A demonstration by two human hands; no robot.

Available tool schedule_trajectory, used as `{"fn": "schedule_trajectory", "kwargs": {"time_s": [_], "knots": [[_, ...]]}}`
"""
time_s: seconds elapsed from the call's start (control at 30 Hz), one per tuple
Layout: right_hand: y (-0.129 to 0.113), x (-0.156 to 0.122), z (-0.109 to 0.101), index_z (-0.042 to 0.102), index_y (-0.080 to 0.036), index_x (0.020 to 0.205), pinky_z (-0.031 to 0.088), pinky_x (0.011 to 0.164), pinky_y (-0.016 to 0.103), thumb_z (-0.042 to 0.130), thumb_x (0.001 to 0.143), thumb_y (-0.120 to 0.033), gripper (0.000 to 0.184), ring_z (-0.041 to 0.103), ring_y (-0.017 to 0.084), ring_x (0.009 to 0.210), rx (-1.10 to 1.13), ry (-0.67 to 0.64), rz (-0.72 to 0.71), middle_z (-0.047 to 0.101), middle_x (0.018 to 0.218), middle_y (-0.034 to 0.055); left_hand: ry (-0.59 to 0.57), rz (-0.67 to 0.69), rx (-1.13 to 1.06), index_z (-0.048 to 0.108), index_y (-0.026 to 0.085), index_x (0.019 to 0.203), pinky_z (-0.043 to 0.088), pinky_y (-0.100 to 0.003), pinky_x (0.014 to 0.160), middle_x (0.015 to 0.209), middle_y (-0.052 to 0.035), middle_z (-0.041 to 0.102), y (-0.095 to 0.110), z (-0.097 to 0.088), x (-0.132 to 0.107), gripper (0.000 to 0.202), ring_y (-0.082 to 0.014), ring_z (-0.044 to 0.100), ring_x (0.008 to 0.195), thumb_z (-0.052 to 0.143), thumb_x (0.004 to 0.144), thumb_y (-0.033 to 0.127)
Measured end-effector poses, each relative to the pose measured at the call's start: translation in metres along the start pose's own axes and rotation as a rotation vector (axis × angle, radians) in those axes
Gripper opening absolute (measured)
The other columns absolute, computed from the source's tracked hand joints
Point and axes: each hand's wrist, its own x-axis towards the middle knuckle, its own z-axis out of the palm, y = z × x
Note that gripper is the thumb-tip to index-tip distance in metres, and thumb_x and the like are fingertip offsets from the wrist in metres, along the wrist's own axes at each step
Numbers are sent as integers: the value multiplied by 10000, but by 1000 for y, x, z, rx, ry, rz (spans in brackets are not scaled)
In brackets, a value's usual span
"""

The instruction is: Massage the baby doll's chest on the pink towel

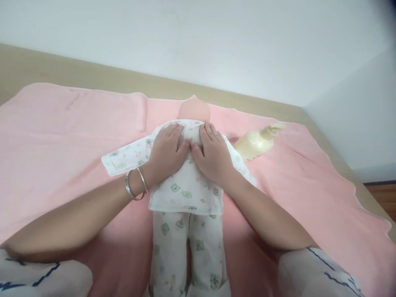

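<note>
Two bare hands are laid flat on the upper body of a doll, which is stretched out on a pink blanket [77, 123] spread over a desk [93, 76]. Nothing is gripped by either: the left hand [168, 150] is rested, palm down, on one side of the white printed shirt [185, 192], and the right hand [215, 154] is set likewise on the other. The thumbs are brought close together at the middle, a mirrored placing by which pressure can probably be shared evenly. The doll [194, 110] is found directly beneath both palms, its head beyond the fingertips and its printed trousers [170, 247] extended toward the wearer, an alignment by which both sides are likely reached equally. Whether its front or back is turned up cannot be told. A pump bottle [255, 144] is placed just beside the shirt's right-hand sleeve, presumably so that the chest is left unobstructed.
</note>
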Motion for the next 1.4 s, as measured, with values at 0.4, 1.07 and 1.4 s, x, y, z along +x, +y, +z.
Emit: {"fn": "schedule_trajectory", "kwargs": {"time_s": [0.4,1.07,1.4], "knots": [[1,-2,4,375,15,1530,247,1276,517,314,1009,-365,648,294,318,1547,-67,30,-44,323,1638,221,-66,164,343,597,-2,1281,475,-522,1142,1318,-223,643,17,-14,-6,488,-334,575,1312,277,1014,252],[-28,-34,-32,513,81,1425,438,1171,481,348,1043,-332,586,517,380,1401,-448,-131,-124,538,1458,295,-176,64,217,503,-54,1397,326,-545,1252,1532,-258,459,21,-19,-2,571,-360,371,1494,331,983,299],[3,3,-33,223,14,1588,245,1291,487,433,988,-575,867,182,317,1582,-168,-317,-32,199,1679,189,-122,121,306,508,-68,1399,385,-533,1223,1472,-263,526,23,-16,-9,555,-349,458,1437,255,1028,258]]}}
